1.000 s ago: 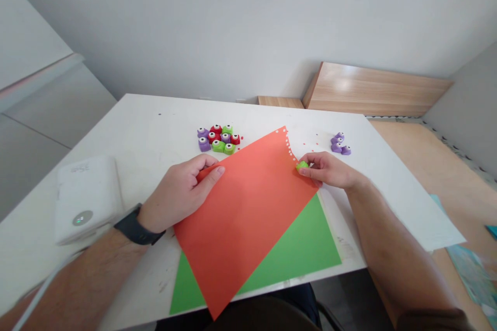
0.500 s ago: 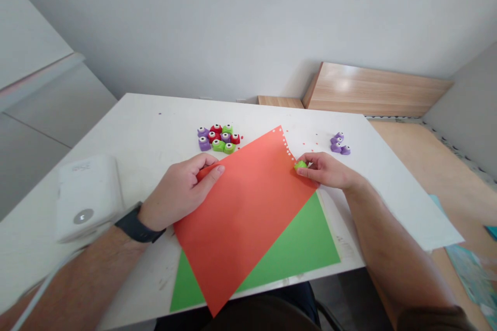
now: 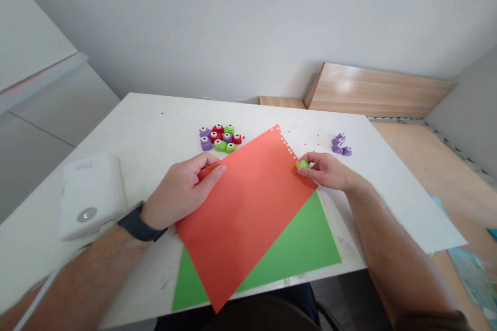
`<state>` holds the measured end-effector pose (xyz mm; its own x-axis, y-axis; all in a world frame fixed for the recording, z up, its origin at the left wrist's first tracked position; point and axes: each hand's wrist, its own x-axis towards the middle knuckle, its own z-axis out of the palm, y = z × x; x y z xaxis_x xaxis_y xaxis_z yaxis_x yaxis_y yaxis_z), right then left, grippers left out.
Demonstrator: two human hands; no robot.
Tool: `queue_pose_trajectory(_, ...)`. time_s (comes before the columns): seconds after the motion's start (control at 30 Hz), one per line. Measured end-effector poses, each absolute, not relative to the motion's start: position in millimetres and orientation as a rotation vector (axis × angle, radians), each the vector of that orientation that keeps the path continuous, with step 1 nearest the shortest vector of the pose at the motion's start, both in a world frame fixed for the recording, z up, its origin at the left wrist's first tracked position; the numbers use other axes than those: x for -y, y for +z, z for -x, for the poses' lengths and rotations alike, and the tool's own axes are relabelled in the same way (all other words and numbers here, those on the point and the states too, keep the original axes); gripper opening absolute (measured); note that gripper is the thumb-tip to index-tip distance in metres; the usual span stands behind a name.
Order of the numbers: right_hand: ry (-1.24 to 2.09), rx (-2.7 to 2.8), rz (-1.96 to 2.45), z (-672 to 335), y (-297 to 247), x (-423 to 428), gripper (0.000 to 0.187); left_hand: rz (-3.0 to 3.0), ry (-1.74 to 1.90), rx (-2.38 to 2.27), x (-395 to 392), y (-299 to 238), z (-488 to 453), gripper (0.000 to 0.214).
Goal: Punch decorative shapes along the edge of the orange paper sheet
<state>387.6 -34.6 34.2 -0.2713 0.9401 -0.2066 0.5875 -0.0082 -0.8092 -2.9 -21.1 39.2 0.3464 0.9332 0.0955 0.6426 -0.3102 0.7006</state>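
Observation:
An orange-red paper sheet (image 3: 248, 207) lies tilted over a green sheet (image 3: 298, 248) on the white table (image 3: 147, 134). My left hand (image 3: 182, 191) pinches the orange sheet's left corner, thumb on top. At the sheet's right edge my right hand (image 3: 330, 171) is closed on a small green punch (image 3: 302, 164), which sits just below a row of small holes (image 3: 287, 146) running along that edge.
Several small red, green and purple punches (image 3: 220, 138) are clustered beyond the sheet, and a few purple ones (image 3: 341, 145) lie at the right. A white box-shaped device (image 3: 91, 196) with a cable sits at left. Tiny paper bits dot the table. Wooden boards (image 3: 373, 90) lean behind.
The orange sheet's far corner has settled lower and flatter. My right hand and the green punch stay at the sheet's right edge. My left hand keeps its grip.

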Motion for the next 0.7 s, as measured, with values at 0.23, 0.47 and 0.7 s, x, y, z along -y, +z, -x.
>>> queue_pose_trajectory(0.23,1.18,1.861,1.587,-384,40,38,0.044,-2.046,0.693,-1.371,20,39,3,0.028)
queue_pose_trajectory(0.47,1.204,1.807,1.563,-381,42,38,0.044,-2.052,0.693,-1.369,20,38,3,0.027)
queue_pose_trajectory(0.7,1.184,1.794,1.554,-381,32,34,0.046,-2.065,0.689,-1.375,21,38,3,0.027)
